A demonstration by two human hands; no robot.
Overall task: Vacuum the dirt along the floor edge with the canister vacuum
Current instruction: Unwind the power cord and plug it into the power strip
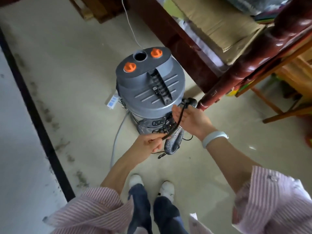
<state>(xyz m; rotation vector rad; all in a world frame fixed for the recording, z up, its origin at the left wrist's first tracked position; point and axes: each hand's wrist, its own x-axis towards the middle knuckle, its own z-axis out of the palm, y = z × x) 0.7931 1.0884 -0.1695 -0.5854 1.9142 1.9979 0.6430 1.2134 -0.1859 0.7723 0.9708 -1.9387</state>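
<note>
Both hands hold the black cord: left hand pinches its near end, right hand cradles it open-palmed; dirt lies far left along the floor edge.

No text, brand, number or sign can be read. A small label is seen on the handle of the canister vacuum, but its print is too small and blurred to be made out. Nothing legible is shown on the power strip either.
</note>
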